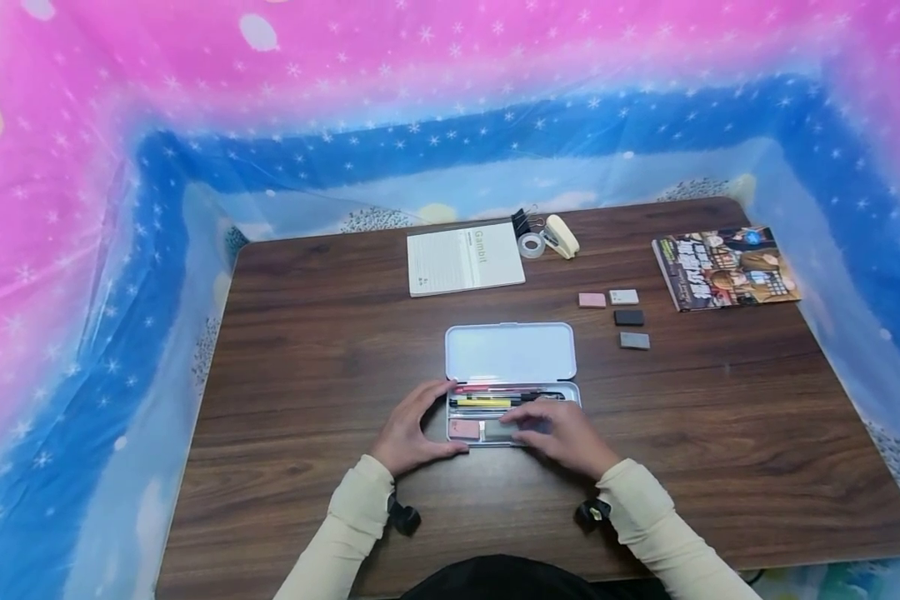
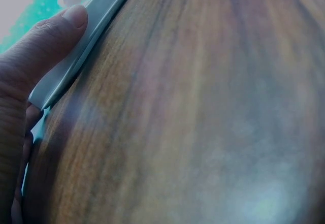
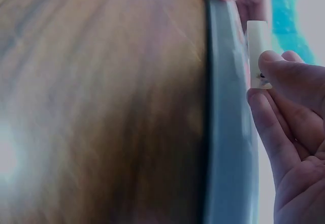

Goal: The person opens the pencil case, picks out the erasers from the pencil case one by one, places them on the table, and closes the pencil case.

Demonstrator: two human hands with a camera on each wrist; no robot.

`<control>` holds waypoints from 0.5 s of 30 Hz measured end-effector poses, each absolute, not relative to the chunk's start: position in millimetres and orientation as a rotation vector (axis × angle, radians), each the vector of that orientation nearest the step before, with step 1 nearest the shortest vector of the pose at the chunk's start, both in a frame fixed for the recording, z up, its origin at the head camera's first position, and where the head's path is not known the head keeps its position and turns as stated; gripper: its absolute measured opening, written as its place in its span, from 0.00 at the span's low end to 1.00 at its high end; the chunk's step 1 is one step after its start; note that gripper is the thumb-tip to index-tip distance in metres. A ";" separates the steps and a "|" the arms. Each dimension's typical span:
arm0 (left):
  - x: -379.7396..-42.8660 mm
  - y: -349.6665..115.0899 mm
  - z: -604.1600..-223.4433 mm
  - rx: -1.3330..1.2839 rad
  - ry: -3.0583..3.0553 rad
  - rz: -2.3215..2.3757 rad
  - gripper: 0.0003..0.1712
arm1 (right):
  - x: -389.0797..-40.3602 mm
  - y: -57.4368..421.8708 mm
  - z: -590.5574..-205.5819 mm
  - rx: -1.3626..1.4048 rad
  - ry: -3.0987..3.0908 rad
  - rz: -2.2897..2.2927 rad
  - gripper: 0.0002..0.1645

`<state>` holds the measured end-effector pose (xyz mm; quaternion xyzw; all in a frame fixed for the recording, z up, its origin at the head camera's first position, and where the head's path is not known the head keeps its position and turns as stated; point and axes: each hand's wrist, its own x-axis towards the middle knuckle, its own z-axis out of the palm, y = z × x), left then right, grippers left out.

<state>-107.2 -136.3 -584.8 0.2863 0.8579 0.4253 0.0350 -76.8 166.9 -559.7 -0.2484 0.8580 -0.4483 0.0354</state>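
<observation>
A white pencil case [image 1: 510, 352] lies with its lid laid back on the table. Inside are several pens, among them a yellow pen [image 1: 483, 403], and a pink eraser [image 1: 464, 429] in the front left part. My left hand [image 1: 408, 429] grips the left end of the case, thumb at the front edge and fingers at the back corner. In the right wrist view, a pale eraser [image 3: 258, 56] is pinched between thumb and fingers of my right hand [image 1: 566, 435]. From the head, that eraser shows beside the pink one, partly covered by my fingers.
Right of the case lie a pink eraser [image 1: 592, 300], a white eraser [image 1: 623, 297], a black eraser [image 1: 628, 317] and a grey eraser [image 1: 634, 341]. Farther back are a notebook [image 1: 465, 258], binder clip [image 1: 521, 222], tape roll [image 1: 531, 245], stapler [image 1: 561, 237] and comic book [image 1: 727, 268].
</observation>
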 end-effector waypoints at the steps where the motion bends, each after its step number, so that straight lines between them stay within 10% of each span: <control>1: -107.0 -136.0 -585.0 0.877 2.637 1.307 0.59 | -77.1 170.6 -558.2 -0.750 2.640 -1.398 0.19; 15: -107.4 -135.0 -586.0 0.869 2.624 1.321 0.59 | -102.1 292.6 -553.0 -0.181 2.834 -1.517 0.16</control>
